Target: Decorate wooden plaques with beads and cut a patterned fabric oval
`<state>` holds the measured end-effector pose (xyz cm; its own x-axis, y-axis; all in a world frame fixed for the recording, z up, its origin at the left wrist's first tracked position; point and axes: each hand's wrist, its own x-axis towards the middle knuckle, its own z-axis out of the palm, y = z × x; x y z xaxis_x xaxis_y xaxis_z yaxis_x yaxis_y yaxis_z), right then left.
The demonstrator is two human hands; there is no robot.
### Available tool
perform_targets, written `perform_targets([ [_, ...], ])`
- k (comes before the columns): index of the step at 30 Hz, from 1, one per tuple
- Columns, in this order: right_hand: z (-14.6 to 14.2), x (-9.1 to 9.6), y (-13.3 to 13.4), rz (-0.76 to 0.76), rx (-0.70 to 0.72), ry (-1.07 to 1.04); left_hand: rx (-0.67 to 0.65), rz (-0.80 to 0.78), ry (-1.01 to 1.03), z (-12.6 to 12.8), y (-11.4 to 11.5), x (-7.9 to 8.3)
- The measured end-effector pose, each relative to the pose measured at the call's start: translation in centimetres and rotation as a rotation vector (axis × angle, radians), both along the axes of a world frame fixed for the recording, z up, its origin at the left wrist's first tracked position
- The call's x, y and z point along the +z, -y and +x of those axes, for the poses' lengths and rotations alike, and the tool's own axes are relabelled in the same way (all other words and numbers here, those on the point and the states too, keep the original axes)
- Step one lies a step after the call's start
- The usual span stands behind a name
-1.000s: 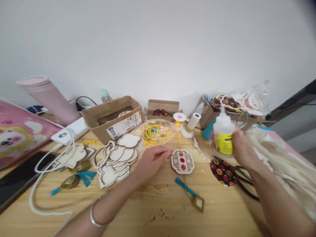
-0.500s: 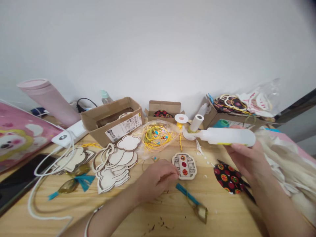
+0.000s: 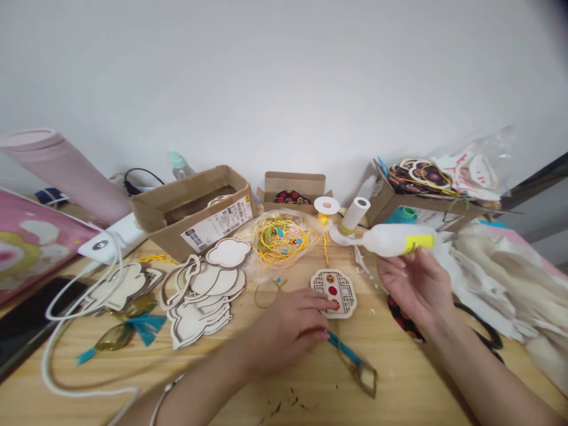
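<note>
Left hand: loosely extended and pinching nothing; the fingers reach over the lower left of the wooden piece, one fingertip on or just above its lowest disc.
Wooden piece: a pale, scallop-edged frame with cut lattice, flat on the table between the two hands.
Discs: three small red-toned rounds stand in a column on the pale middle panel. They look placed; whether they are stuck fast cannot be told.
Tassel: a teal bundle with a translucent olive pouch lies just below the frame, its thin cord leading up toward the lower edge. It seems joined there, though the knot cannot be made out.
Right hand: fingers closed around a white squeeze bottle with a yellow label, tipped onto its side above the table, nozzle to the left. No drop shows at the tip and the bottle is apart from the frame.
Patterned fabric: a black piece with red motifs lies partly behind the right hand, near black scissor handles.
Blanks: bare, cloud-shaped wooden cutouts are piled left of the frame; those visible look undecorated.
Cardboard box: on the right, brown, with a printed label, heaped with decorated cutouts that look further along.
Table: light wood, flecked with small dark scraps.
</note>
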<state>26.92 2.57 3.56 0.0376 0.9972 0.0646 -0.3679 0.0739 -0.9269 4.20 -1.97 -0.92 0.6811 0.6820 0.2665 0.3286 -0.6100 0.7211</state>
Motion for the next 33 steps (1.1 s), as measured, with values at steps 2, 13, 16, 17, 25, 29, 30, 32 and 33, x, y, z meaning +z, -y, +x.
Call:
perform_targets([
  [2,-0.4,0.1,0.1,-0.046,0.003,0.01,-0.034,0.011,-0.053,0.1,0.1,-0.2],
  [13,-0.8,-2.8,0.5,0.107,-0.044,0.491,-0.052,0.016,-0.151,0.3,0.1,-0.2],
  [16,-1.0,-2.2,1.0,0.193,-0.072,0.681,-0.052,0.023,-0.145,0.4,0.1,-0.2],
  [17,-1.1,-2.1,1.2,0.217,-0.074,0.735,-0.051,0.025,-0.145,0.4,0.2,-0.2],
  [25,-1.4,-2.8,0.9,0.333,-0.111,0.817,-0.034,-0.011,-0.16,0.4,0.2,-0.4],
  [29,-1.5,-2.5,0.8,0.316,-0.12,0.767,-0.023,-0.007,-0.167,0.4,0.1,-0.3],
  [30,-1.6,-2.4,0.9,0.303,-0.117,0.75,-0.023,-0.005,-0.169,0.4,0.1,-0.3],
  [32,-1.7,-2.1,0.9,0.271,-0.119,0.724,-0.021,0.005,-0.173,0.4,-0.1,-0.2],
  [33,-1.8,-1.9,0.9,0.254,-0.114,0.717,-0.02,0.012,-0.174,0.4,-0.2,-0.2],
])
